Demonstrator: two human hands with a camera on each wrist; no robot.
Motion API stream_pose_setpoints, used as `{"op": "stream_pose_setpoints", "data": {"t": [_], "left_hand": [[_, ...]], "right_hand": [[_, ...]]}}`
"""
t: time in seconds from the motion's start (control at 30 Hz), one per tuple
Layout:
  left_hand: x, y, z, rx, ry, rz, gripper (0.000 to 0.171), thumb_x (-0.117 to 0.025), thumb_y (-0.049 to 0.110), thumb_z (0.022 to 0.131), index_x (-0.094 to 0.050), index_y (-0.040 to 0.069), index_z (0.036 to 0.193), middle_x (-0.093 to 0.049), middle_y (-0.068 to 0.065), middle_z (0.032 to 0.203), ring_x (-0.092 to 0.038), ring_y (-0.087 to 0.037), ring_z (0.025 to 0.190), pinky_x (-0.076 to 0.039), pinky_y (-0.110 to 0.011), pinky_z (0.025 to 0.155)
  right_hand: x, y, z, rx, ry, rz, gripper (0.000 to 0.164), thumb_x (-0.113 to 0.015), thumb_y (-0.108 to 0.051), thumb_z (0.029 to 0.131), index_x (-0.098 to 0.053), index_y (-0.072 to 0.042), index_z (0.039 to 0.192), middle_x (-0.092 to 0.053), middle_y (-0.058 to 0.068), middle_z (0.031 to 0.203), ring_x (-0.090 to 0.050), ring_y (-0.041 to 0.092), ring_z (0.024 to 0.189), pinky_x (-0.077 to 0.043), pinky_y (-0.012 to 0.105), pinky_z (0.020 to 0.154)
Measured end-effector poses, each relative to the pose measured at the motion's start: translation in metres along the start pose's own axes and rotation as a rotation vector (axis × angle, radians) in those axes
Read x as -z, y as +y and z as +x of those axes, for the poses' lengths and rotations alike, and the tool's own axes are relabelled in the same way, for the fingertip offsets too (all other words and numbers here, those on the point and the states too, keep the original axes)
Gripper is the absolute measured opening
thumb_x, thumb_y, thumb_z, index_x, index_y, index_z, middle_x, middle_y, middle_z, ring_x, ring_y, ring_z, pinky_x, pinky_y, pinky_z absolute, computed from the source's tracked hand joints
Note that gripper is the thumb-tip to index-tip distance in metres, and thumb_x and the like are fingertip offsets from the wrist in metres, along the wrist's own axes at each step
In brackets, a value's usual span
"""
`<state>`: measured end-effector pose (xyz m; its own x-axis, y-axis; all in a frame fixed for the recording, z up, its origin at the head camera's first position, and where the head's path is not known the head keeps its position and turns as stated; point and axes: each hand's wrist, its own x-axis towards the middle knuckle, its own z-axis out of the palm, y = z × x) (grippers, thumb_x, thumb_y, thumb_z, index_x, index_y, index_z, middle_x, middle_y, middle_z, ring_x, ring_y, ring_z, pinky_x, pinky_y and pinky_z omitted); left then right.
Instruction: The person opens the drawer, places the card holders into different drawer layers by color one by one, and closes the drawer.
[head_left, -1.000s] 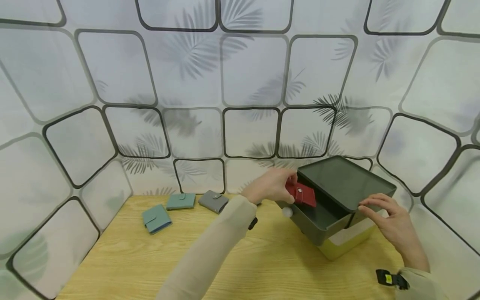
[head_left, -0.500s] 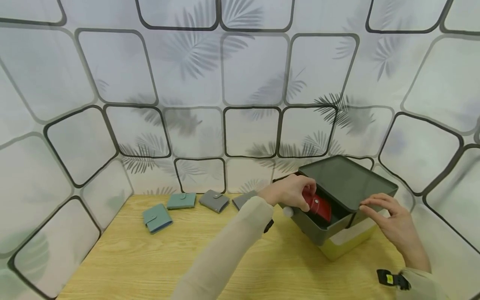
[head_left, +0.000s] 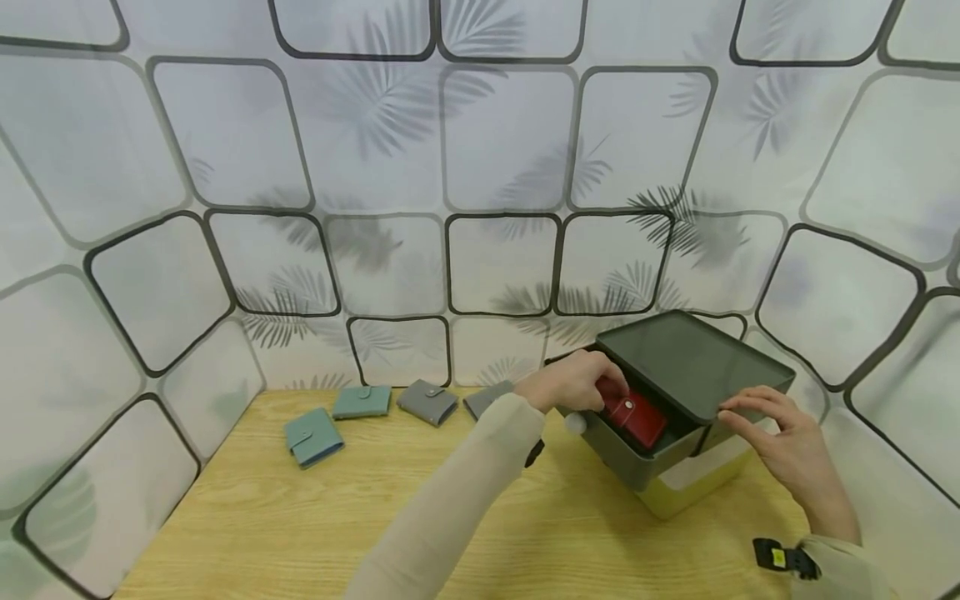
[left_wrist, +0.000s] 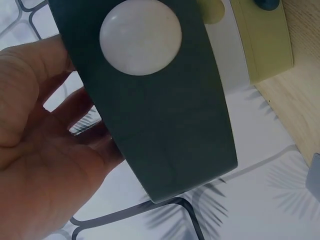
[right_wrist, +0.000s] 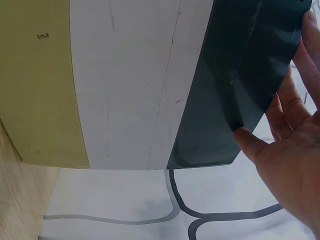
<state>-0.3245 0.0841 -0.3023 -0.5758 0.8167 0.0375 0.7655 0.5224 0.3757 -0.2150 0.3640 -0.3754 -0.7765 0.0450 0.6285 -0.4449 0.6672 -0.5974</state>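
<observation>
My left hand (head_left: 573,383) reaches over the open top drawer (head_left: 647,467) of a small drawer box and pinches the left end of a red wallet (head_left: 637,419). The wallet, with a snap strap, slants down inside the drawer. From the left wrist view, the dark green drawer front with its white round knob (left_wrist: 141,37) hides my fingertips and the wallet. My right hand (head_left: 787,446) rests on the box's near right corner. In the right wrist view its thumb (right_wrist: 248,141) presses the dark green side (right_wrist: 220,105), and the other fingers lie along the top edge.
Two teal wallets (head_left: 313,437) (head_left: 362,402) and a grey wallet (head_left: 427,402) lie on the wooden table (head_left: 270,517). Another grey wallet (head_left: 483,398) is partly behind my left sleeve. Below the green tier, the box has white and yellow (head_left: 697,483) tiers. Patterned cloth rises behind.
My left hand moved right and carried the red wallet deeper into the drawer, where it now sits lower. The grey wallet beside the left sleeve came into view. The right hand stayed put.
</observation>
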Motion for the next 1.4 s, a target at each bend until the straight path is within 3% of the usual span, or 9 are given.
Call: {"op": "stream_pose_setpoints", "data": {"t": [0.23, 0.4, 0.63, 0.83, 1.2, 1.4], "left_hand": [[-0.003, -0.006, -0.005, 0.023, 0.081, 0.004, 0.046, -0.052, -0.008, 0.088, -0.068, 0.016, 0.124, -0.066, 0.001, 0.124, -0.059, -0.008, 0.101, -0.044, -0.017, 0.077], [-0.004, -0.008, -0.009, 0.056, 0.162, -0.041, 0.05, -0.046, -0.012, 0.087, -0.067, 0.013, 0.126, -0.067, -0.001, 0.123, -0.057, -0.009, 0.092, -0.041, -0.016, 0.067], [-0.005, -0.012, -0.019, 0.068, 0.293, -0.062, 0.043, -0.044, -0.006, 0.094, -0.068, 0.012, 0.124, -0.069, -0.002, 0.119, -0.061, -0.008, 0.096, -0.045, -0.017, 0.07], [-0.009, -0.017, -0.026, 0.023, 0.375, -0.047, 0.035, -0.05, 0.001, 0.094, -0.069, 0.01, 0.122, -0.07, -0.003, 0.116, -0.056, -0.007, 0.081, -0.041, -0.019, 0.066], [-0.019, -0.028, -0.039, 0.037, 0.578, -0.052, 0.022, -0.058, 0.005, 0.092, -0.075, 0.009, 0.105, -0.071, -0.002, 0.101, -0.061, -0.012, 0.087, -0.049, -0.02, 0.077], [-0.031, -0.034, -0.048, 0.029, 0.603, -0.11, 0.014, -0.062, 0.01, 0.093, -0.073, 0.01, 0.103, -0.065, 0.0, 0.095, -0.058, -0.01, 0.083, -0.047, -0.018, 0.073]], "right_hand": [[-0.001, -0.001, 0.001, 0.011, 0.0, -0.007, 0.013, -0.071, -0.001, 0.087, -0.073, -0.002, 0.1, -0.058, -0.02, 0.104, -0.047, -0.008, 0.102, -0.031, 0.002, 0.088], [-0.001, -0.001, 0.001, 0.02, 0.003, 0.009, 0.014, -0.07, 0.001, 0.087, -0.072, -0.002, 0.1, -0.058, -0.017, 0.105, -0.047, -0.006, 0.102, -0.031, 0.002, 0.089], [0.0, -0.001, 0.002, 0.022, -0.002, 0.01, 0.014, -0.07, 0.001, 0.087, -0.072, -0.002, 0.101, -0.058, -0.016, 0.105, -0.048, -0.005, 0.102, -0.031, 0.003, 0.089], [-0.001, -0.001, 0.002, 0.007, -0.01, 0.004, 0.014, -0.07, -0.001, 0.088, -0.072, -0.002, 0.102, -0.058, -0.017, 0.105, -0.047, -0.005, 0.102, -0.031, 0.003, 0.089], [0.0, -0.001, 0.002, -0.022, -0.011, -0.025, 0.015, -0.071, -0.005, 0.088, -0.073, -0.004, 0.103, -0.058, -0.019, 0.106, -0.046, -0.007, 0.103, -0.031, 0.004, 0.087], [0.0, -0.001, 0.0, -0.008, -0.007, -0.007, 0.015, -0.071, -0.001, 0.087, -0.072, -0.003, 0.102, -0.058, -0.017, 0.105, -0.047, -0.005, 0.102, -0.032, 0.004, 0.088]]}}
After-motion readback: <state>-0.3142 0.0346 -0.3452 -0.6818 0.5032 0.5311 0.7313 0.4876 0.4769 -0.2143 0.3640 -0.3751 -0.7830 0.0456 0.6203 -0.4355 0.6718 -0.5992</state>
